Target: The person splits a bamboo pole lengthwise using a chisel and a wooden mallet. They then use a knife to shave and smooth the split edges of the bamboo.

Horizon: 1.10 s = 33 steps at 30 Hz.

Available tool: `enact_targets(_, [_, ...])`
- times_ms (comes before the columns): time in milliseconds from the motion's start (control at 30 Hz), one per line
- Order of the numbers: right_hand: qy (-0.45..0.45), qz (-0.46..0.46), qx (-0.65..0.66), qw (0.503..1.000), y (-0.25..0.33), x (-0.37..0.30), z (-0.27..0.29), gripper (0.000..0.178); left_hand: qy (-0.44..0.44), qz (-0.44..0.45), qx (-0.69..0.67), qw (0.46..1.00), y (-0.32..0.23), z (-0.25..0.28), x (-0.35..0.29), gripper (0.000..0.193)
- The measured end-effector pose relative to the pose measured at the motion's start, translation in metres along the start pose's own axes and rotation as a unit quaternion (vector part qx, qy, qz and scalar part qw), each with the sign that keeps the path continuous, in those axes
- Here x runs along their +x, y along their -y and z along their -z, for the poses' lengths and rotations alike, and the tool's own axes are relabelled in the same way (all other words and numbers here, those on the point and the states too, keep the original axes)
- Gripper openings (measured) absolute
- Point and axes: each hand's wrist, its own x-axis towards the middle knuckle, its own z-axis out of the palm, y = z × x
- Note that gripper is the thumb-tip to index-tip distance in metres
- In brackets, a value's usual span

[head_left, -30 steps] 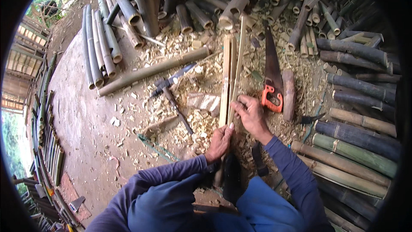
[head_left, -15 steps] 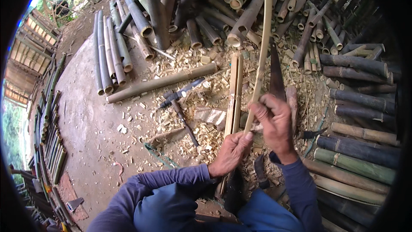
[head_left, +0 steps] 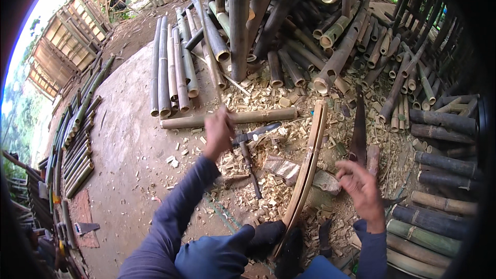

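Observation:
My left hand is raised ahead and to the left, closed around a thin bamboo strip that points away over the poles. The strip's far part blends with the poles behind it. On the right, my right hand is empty, its fingers apart and bent, above the shavings. Between my hands a split length of bamboo slants up from between my feet, slightly bowed, with a narrow gap along it. Neither hand touches it. Its upper part lies over a wood block.
A dark hammer-like tool and a long dark blade lie among wood shavings. A bamboo pole lies crosswise ahead. Stacked bamboo lines the right; more poles lie ahead left. A handsaw rests far left.
My left hand has swung forward and left with the bamboo strip. My right hand has let go of the strip and moved right. The view has shifted, and the split bamboo now leans more.

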Motion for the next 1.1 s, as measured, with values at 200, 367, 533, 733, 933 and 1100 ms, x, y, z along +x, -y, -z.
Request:
enact_targets(200, [0.011, -0.010, -0.083, 0.996, -0.058, -0.020, -0.056, 0.034, -0.228, -0.142, 0.300, 0.916, -0.099, 0.142, 0.187, 0.096])
enact_targets(367, [0.041, -0.122, -0.126, 0.984, -0.095, -0.046, -0.060, 0.032, -0.023, -0.314, 0.358, 0.879, 0.006, 0.055, 0.088, 0.023])
enact_targets(533, [-0.011, -0.166, -0.172, 0.971, -0.134, -0.037, -0.039, 0.029, 0.012, 0.013, 0.445, 0.895, 0.148, 0.069, -0.026, 0.047])
enact_targets(733, [-0.025, -0.196, -0.111, 0.974, -0.186, -0.033, -0.065, 0.045, -0.042, 0.005, 0.525, 0.850, 0.146, 0.022, -0.038, 0.047])
enact_targets(933, [-0.020, -0.190, -0.111, 0.975, -0.208, -0.018, -0.118, 0.061, -0.101, 0.003, 0.241, 0.965, 0.136, 0.028, -0.041, 0.030])
enact_targets(1100, [0.113, -0.196, -0.107, 0.968, -0.208, -0.049, -0.117, 0.069, -0.014, 0.049, -0.048, 0.998, 0.079, 0.025, -0.038, 0.031])
